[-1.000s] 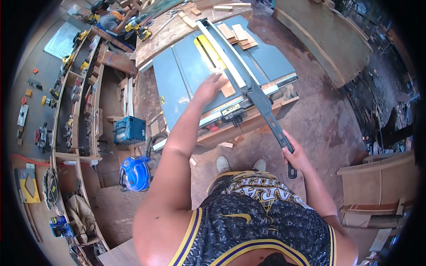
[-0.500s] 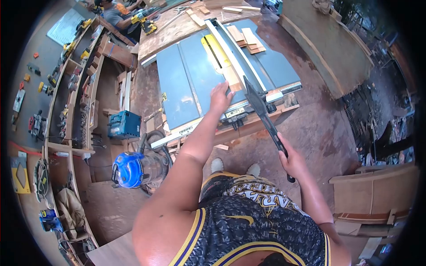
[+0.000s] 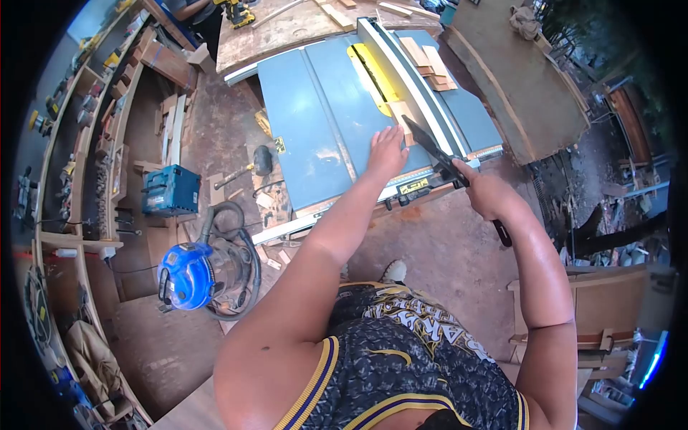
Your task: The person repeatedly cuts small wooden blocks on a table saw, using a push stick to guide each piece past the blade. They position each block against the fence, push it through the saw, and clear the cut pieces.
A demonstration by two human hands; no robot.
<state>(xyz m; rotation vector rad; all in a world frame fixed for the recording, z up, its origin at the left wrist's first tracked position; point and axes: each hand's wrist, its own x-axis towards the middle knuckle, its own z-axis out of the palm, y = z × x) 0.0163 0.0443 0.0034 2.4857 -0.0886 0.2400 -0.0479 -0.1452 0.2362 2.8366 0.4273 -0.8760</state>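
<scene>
My left hand [image 3: 388,152] lies on the grey table saw top [image 3: 308,107], fingers stretched out and their tips beside a short light wood piece [image 3: 402,120]. This piece sits behind the yellow throat plate [image 3: 381,92], along the fence [image 3: 412,86]. My right hand [image 3: 490,192] is wrapped round the handle of a black push stick [image 3: 427,142]. The stick's front end is at the near end of the wood piece; whether it touches is hard to make out. Its handle end sticks out below my fist.
Several wood offcuts [image 3: 430,63] rest right of the fence. A workbench [image 3: 283,32] with a yellow drill [image 3: 236,13] adjoins the saw's far side, a person beside it. On the left floor stand a blue shop vacuum [image 3: 188,276], a teal toolbox [image 3: 170,190] and a mallet [image 3: 262,160].
My right hand has moved forward and up with the push stick, closer to the saw's front rail. My left hand stays flat by the wood piece. The view has shifted.
</scene>
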